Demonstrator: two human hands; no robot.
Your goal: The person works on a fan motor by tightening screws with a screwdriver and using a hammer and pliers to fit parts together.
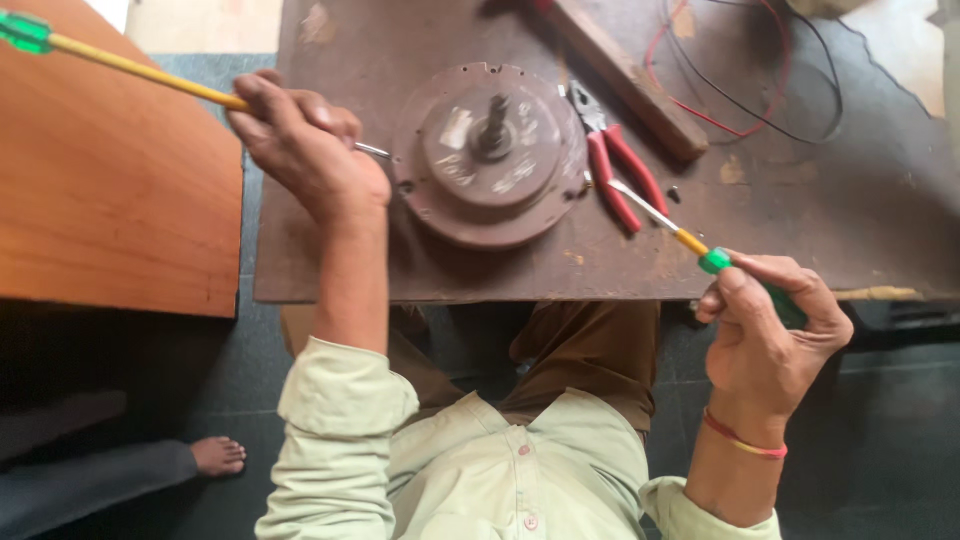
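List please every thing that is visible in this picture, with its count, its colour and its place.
Motor housing: one, brown, round, middle of the board.
Board: one, dark brown, under the housing.
Pliers: one, red handles, right of the housing.
Wooden bar: one, brown, upper right.
Wires: red and black, upper right.
Wooden table: one, orange-brown, left.
Bare foot: one, another person's, lower left.
Long screwdriver: one, yellow and green, in the left hand.
Short screwdriver: one, yellow and green, in the right hand.
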